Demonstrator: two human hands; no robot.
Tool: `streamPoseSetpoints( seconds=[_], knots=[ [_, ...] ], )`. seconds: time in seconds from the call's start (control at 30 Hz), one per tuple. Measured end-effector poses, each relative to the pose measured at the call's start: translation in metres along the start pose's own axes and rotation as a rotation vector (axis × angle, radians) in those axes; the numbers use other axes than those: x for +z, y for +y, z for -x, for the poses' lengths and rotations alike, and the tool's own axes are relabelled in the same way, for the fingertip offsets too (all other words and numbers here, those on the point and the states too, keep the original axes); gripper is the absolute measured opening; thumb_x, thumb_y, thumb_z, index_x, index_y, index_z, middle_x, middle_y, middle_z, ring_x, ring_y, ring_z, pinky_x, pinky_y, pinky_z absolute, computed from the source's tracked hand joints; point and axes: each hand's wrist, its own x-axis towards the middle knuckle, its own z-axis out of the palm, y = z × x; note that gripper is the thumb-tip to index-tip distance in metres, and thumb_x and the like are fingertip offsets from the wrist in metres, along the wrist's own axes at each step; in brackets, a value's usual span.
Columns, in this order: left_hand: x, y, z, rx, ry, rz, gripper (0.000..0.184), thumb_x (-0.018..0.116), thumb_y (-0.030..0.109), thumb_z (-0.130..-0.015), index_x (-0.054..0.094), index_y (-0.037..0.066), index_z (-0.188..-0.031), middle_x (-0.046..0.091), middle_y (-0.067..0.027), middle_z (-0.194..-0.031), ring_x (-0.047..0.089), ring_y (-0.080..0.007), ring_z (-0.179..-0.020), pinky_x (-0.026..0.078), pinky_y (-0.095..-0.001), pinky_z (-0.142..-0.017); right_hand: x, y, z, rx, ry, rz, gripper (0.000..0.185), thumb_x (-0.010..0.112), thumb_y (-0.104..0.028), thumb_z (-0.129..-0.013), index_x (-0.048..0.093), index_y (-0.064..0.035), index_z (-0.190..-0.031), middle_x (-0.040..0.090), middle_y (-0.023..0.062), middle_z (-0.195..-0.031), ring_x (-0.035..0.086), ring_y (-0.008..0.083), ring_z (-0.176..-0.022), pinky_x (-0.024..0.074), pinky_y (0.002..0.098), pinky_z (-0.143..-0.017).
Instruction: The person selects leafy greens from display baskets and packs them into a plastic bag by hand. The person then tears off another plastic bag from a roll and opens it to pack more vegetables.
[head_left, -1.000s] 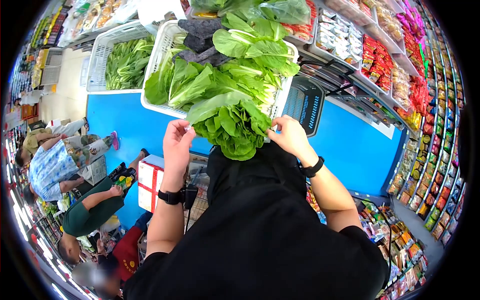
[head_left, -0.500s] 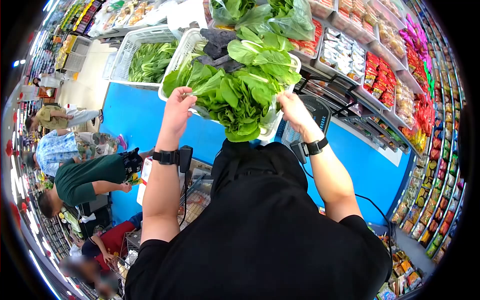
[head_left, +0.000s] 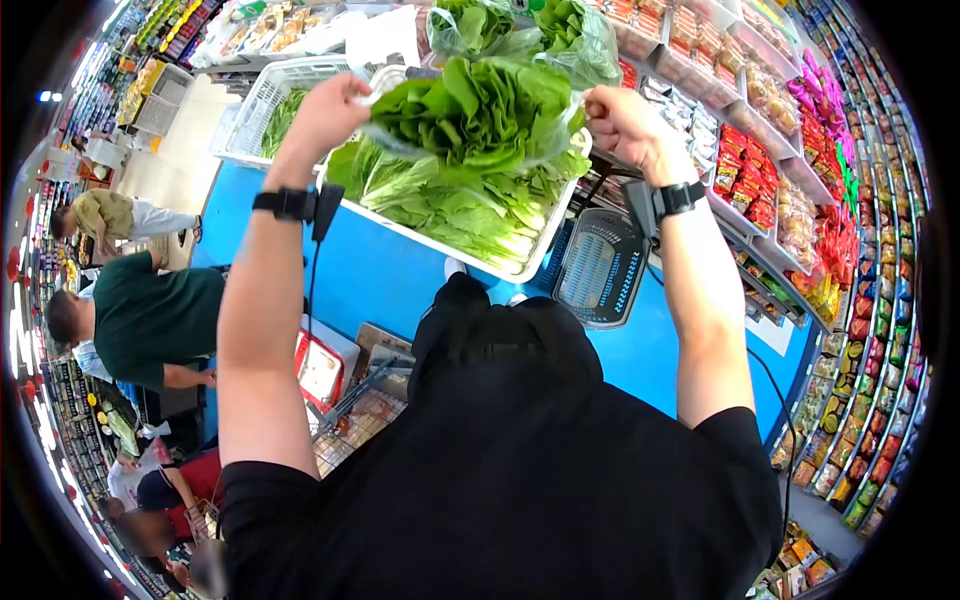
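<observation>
My left hand [head_left: 330, 112] is closed on one side of a clear plastic bag [head_left: 397, 148], and my right hand [head_left: 630, 125] pinches its other side. Stretched between them, the bag holds a bunch of leafy greens [head_left: 482, 112], leaves facing up. It hangs over a white crate [head_left: 520, 275] whose near part shows more loose greens [head_left: 440, 205] with pale stems. The bag covers the crate's far part. Black straps with small devices circle both wrists.
Left of the crate stands another white crate [head_left: 238, 145] of greens. A grey basket [head_left: 600, 265] sits on the blue floor [head_left: 375, 270] at right. Packaged snacks [head_left: 745, 170] line the right. Several people stand left, near a wire cart [head_left: 355, 425]. Bagged greens [head_left: 570, 40] lie beyond.
Both hands have moved forward and farther apart, carrying the bagged greens from the crate's near edge toward its far side. The loose greens at the near edge now show. People at left shifted.
</observation>
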Motion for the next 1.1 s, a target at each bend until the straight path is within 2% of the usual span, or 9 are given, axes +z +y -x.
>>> streamPoseSetpoints(
  seconds=[0.13,0.33,0.37,0.47,0.73,0.8,0.83,0.93,1.1],
  knots=[
    [-0.018,0.038,-0.025,0.093,0.034,-0.055,0.036,0.072,0.012,-0.088,0.071,0.007,-0.124,0.064,0.0010,-0.084,0.059,-0.0127,-0.078,0.049,-0.0304,-0.070,0.005,-0.034,0.001,-0.002,-0.042,0.001,0.030,0.061,-0.020,-0.106,0.055,-0.0128,-0.077,0.038,-0.0087,-0.059,0.028,0.0062,-0.046,0.0222,0.0244,-0.046],
    [-0.057,0.092,-0.066,0.149,0.042,0.062,0.037,0.068,0.014,-0.092,0.068,0.008,-0.128,0.068,-0.0032,-0.099,0.062,-0.0124,-0.087,0.050,-0.0290,-0.071,0.005,-0.102,-0.009,-0.176,0.074,0.234,0.016,0.062,-0.019,-0.103,0.064,-0.0076,-0.092,0.065,-0.0018,-0.087,0.034,0.0044,-0.053,0.0245,0.0250,-0.048],
    [-0.059,0.106,-0.067,0.144,0.095,-0.024,0.032,0.071,0.016,-0.087,0.078,0.002,-0.115,0.079,-0.0123,-0.096,0.073,-0.0214,-0.087,0.058,-0.0375,-0.078,0.006,-0.112,-0.008,-0.185,0.054,0.203,0.016,0.062,-0.018,-0.103,0.061,-0.0082,-0.090,0.064,-0.0016,-0.087,0.035,0.0035,-0.052,0.0241,0.0239,-0.046],
    [-0.068,0.118,-0.075,0.205,0.093,0.102,0.030,0.070,0.018,-0.089,0.078,0.003,-0.113,0.079,-0.0131,-0.097,0.073,-0.0201,-0.087,0.057,-0.0374,-0.075,-0.006,-0.137,-0.025,-0.146,-0.076,0.032,0.018,0.068,-0.022,-0.105,0.061,-0.0125,-0.092,0.059,-0.0066,-0.078,0.035,0.0013,-0.049,0.0233,0.0202,-0.045],
    [-0.084,0.166,-0.039,0.091,0.023,0.195,0.042,0.065,0.013,-0.090,0.071,0.005,-0.131,0.072,-0.0122,-0.111,0.067,-0.0250,-0.105,0.057,-0.0460,-0.083,0.022,-0.166,0.000,-0.124,-0.078,-0.131,0.024,0.062,-0.022,-0.107,0.062,-0.0152,-0.084,0.057,-0.0089,-0.069,0.037,0.0057,-0.050,0.0285,0.0225,-0.047],
    [-0.078,0.144,-0.059,0.005,0.003,0.376,0.056,0.067,0.015,-0.088,0.062,0.010,-0.144,0.066,-0.0149,-0.132,0.063,-0.0255,-0.115,0.056,-0.0571,-0.088,0.036,-0.171,0.016,-0.109,0.016,-0.089,0.021,0.063,-0.022,-0.106,0.063,-0.0151,-0.086,0.059,-0.0078,-0.072,0.038,0.0057,-0.050,0.0279,0.0222,-0.047],
    [-0.066,0.097,-0.099,0.126,0.056,0.404,0.038,0.068,0.018,-0.092,0.066,0.011,-0.130,0.069,-0.0014,-0.102,0.065,-0.0153,-0.089,0.054,-0.0319,-0.074,0.038,-0.171,0.018,-0.140,0.012,0.020,0.016,0.065,-0.022,-0.106,0.065,-0.0151,-0.091,0.062,-0.0060,-0.075,0.039,0.0059,-0.051,0.0286,0.0220,-0.047],
    [-0.050,0.108,-0.080,0.391,0.178,-0.407,0.033,0.071,0.018,-0.088,0.074,0.011,-0.120,0.065,-0.0035,-0.084,0.067,-0.0203,-0.080,0.056,-0.0365,-0.076,0.047,-0.166,0.020,-0.171,0.015,0.262,0.011,0.068,-0.028,-0.105,0.068,-0.0169,-0.105,0.068,-0.0015,-0.081,0.050,0.0096,-0.059,0.0361,0.0252,-0.048],
    [-0.060,0.089,-0.089,0.290,0.162,-0.195,0.032,0.070,0.015,-0.086,0.076,0.010,-0.117,0.063,-0.0031,-0.085,0.064,-0.0186,-0.077,0.052,-0.0358,-0.074,0.051,-0.159,0.017,-0.256,-0.105,0.072,0.017,0.073,-0.020,-0.102,0.059,-0.0114,-0.099,0.060,-0.0037,-0.085,0.035,0.0016,-0.054,0.0245,0.0205,-0.047]
  ],
)
